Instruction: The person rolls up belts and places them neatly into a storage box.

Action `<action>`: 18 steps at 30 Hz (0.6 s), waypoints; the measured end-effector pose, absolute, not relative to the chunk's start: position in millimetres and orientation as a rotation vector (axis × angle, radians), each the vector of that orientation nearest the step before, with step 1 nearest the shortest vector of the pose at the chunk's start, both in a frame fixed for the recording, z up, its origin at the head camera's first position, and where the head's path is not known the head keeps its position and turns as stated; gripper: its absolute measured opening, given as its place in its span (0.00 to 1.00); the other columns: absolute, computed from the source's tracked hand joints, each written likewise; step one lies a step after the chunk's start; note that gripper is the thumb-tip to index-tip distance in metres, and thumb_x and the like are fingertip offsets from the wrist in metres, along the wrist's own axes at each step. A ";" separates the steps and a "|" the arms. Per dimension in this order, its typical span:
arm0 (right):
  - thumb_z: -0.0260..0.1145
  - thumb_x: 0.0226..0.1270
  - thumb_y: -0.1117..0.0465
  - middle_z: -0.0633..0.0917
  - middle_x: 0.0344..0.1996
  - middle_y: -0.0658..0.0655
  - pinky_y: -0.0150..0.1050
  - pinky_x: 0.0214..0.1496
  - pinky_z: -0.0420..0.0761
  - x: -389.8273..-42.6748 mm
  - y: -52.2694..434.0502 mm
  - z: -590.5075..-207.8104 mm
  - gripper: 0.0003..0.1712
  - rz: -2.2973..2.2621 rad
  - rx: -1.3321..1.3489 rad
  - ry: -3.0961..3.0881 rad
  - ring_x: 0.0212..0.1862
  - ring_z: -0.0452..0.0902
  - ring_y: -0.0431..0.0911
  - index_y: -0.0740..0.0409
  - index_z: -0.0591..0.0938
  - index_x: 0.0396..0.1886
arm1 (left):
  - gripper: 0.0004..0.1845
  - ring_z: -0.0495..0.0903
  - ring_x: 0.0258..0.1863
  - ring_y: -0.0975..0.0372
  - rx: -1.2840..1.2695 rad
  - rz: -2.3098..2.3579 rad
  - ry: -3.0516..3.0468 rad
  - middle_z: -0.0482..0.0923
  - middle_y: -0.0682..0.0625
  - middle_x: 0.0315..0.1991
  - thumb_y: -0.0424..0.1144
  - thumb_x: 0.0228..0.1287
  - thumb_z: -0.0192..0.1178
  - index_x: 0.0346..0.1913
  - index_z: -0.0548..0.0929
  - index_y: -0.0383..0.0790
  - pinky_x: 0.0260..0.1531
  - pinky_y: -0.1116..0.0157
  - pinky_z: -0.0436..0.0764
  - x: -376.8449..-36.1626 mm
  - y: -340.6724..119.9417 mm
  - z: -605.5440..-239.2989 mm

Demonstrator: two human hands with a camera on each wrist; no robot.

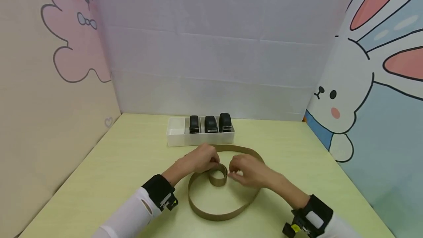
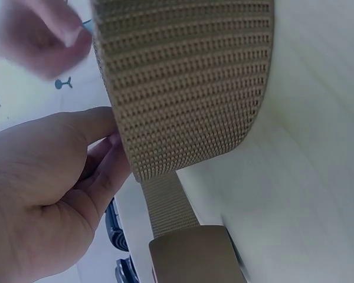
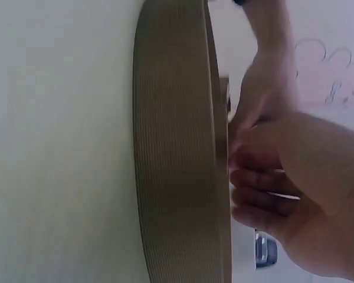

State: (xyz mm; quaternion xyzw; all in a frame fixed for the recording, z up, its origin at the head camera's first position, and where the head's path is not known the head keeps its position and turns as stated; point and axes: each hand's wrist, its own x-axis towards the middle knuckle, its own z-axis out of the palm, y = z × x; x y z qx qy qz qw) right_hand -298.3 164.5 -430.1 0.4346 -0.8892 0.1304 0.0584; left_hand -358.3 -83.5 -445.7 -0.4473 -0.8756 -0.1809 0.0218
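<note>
A tan webbing belt (image 1: 216, 216) stands on its edge on the table in a wide loop. Inside it sits a small coil (image 1: 218, 182) of the same webbing, its ribbed weave large in the left wrist view. Thumb and fingers of my left hand (image 1: 202, 158) pinch the coil's far edge. My right hand (image 1: 250, 172) has curled fingers, its fingertips right at the coil's right side; I cannot tell if they grip the webbing. A smooth brown buckle (image 2: 197, 253) shows in the left wrist view, hidden behind the left arm in the head view.
Behind the loop stands a white divided tray (image 1: 176, 140) with three black rolled items (image 1: 211, 124) in its compartments, the leftmost compartment bare. The pale yellow table (image 1: 297, 150) meets a white back panel and side walls with cartoon drawings (image 1: 340, 102).
</note>
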 end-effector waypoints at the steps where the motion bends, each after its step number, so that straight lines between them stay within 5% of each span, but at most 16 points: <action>1: 0.76 0.80 0.58 0.90 0.37 0.48 0.31 0.45 0.85 -287.6 158.1 -429.7 0.05 0.471 1.433 -2.709 0.40 0.83 0.34 0.53 0.91 0.41 | 0.07 0.76 0.27 0.73 -1.380 -0.567 -2.716 0.93 0.52 0.31 0.30 0.73 0.75 0.35 0.98 0.41 0.32 0.75 0.78 -357.9 -84.2 -445.8; 5: 0.74 0.83 0.51 0.90 0.38 0.46 0.18 0.47 0.77 -255.3 137.4 -432.5 0.10 0.560 1.772 -2.743 0.40 0.80 0.29 0.52 0.91 0.44 | 0.09 0.71 0.26 0.72 -1.356 -0.575 -2.718 0.90 0.53 0.28 0.30 0.74 0.75 0.33 0.97 0.41 0.31 0.75 0.73 -358.7 -87.0 -446.8; 8: 0.76 0.81 0.57 0.88 0.35 0.45 0.14 0.46 0.71 -245.3 132.5 -435.1 0.04 0.453 1.884 -2.676 0.38 0.74 0.26 0.51 0.90 0.42 | 0.10 0.69 0.26 0.71 -1.343 -0.574 -2.718 0.87 0.54 0.26 0.31 0.75 0.75 0.32 0.96 0.41 0.30 0.74 0.71 -360.0 -90.4 -447.8; 12: 0.76 0.76 0.68 0.85 0.33 0.44 0.15 0.44 0.69 -245.5 143.0 -435.5 0.09 0.408 1.855 -2.655 0.36 0.68 0.26 0.50 0.88 0.36 | 0.09 0.72 0.27 0.71 -1.335 -0.562 -2.719 0.88 0.55 0.28 0.31 0.74 0.75 0.33 0.96 0.42 0.31 0.74 0.74 -361.4 -97.4 -450.0; 18: 0.77 0.73 0.70 0.81 0.30 0.44 0.24 0.41 0.71 -257.6 177.5 -431.0 0.15 0.233 1.584 -2.733 0.34 0.65 0.28 0.47 0.85 0.30 | 0.07 0.74 0.27 0.72 -1.357 -0.563 -2.708 0.91 0.54 0.30 0.31 0.73 0.76 0.35 0.97 0.42 0.32 0.74 0.77 -361.0 -109.1 -452.5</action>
